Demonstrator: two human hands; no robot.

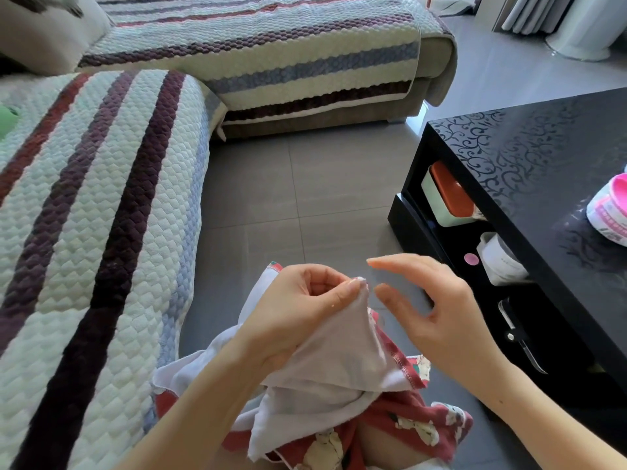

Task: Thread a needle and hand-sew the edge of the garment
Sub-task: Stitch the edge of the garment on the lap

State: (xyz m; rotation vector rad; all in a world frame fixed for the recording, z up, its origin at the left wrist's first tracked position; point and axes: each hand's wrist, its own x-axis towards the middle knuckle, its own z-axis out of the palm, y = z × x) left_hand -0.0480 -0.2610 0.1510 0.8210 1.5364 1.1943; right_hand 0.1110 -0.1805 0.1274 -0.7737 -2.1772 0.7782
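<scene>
A white garment (325, 361) with red printed trim lies bunched on my lap. A striped quilted sofa (84, 232) runs along its left. To its right stands a black coffee table (543, 157) bearing a pink-lidded jar (610, 212). My left hand (295, 310) pinches the garment's raised edge. My right hand (434, 310) hovers just beside it, fingers loosely spread.

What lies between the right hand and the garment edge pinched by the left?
Head view: only a narrow bare gap separates the right hand from the garment edge; no needle discernible.

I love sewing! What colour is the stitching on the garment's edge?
Red stitching, clearest in the head view.
</scene>
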